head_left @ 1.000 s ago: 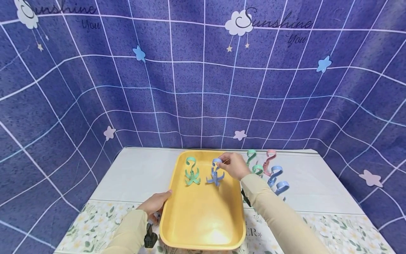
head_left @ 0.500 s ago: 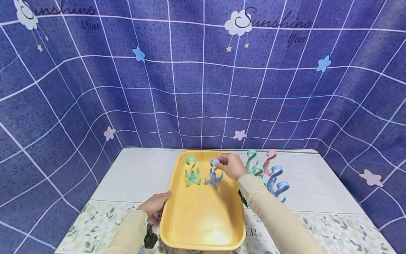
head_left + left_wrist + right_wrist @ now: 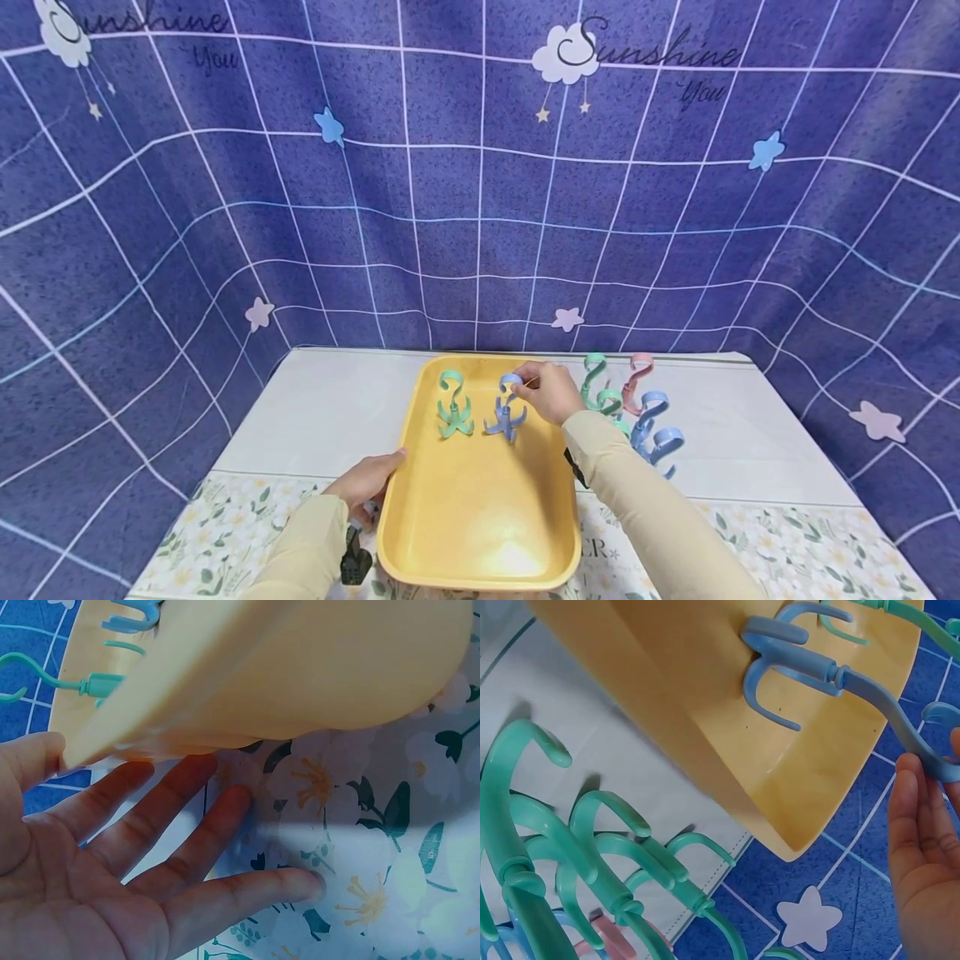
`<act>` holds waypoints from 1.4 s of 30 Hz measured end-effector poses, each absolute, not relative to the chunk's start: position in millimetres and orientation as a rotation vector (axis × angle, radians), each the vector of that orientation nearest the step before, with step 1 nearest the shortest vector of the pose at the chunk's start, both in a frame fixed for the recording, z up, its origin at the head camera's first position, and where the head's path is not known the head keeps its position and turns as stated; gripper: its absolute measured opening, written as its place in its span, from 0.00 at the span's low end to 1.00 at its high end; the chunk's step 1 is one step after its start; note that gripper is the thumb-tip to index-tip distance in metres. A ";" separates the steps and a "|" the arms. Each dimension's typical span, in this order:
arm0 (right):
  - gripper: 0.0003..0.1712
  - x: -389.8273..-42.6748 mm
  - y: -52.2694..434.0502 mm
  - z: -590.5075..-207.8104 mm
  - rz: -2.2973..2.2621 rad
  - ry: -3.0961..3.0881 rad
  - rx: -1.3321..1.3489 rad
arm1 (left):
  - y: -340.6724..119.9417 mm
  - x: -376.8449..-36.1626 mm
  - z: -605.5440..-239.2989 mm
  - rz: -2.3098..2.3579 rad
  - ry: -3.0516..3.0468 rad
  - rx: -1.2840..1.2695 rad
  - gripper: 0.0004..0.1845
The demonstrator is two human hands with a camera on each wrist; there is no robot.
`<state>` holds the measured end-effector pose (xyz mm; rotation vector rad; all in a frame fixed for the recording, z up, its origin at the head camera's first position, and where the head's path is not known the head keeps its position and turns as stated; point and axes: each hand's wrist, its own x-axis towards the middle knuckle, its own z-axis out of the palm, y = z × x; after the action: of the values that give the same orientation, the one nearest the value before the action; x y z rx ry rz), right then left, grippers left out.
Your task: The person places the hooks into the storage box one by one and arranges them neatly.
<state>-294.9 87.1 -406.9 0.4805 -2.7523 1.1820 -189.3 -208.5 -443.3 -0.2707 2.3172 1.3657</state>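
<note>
A yellow tray (image 3: 480, 508) lies before me, with a green multi-prong hanging hook (image 3: 455, 417) standing at its far left. To the right of it stands a blue multi-prong hanging hook (image 3: 506, 421), prongs down on the tray floor. My right hand (image 3: 551, 392) pinches the curved top of this blue hook; the right wrist view shows fingertips at its bend (image 3: 930, 761). At the tray's left side, my left hand (image 3: 367, 481) holds the edge. Its thumb is on the rim, and its fingers (image 3: 172, 795) reach below, against the outer wall.
Right of the tray stand several more hooks: green ones (image 3: 594, 367), a pink one (image 3: 639, 367) and blue ones (image 3: 663, 442). A white tabletop (image 3: 750, 433) with a floral front strip (image 3: 217, 533) lies beneath. A blue gridded curtain (image 3: 480, 208) encloses the back and sides.
The blue hook and my right hand have shifted slightly left over the tray, then stayed nearly still. The left hand and tray have not moved.
</note>
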 end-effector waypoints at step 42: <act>0.16 -290.0 99.9 -395.2 1.204 -2.781 0.536 | -207.8 -189.3 -442.0 1.324 2.330 -0.269 0.32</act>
<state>-290.0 99.9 -395.2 0.5359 -2.7814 1.2045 -189.3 -207.8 -442.0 -0.2688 2.3301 1.3239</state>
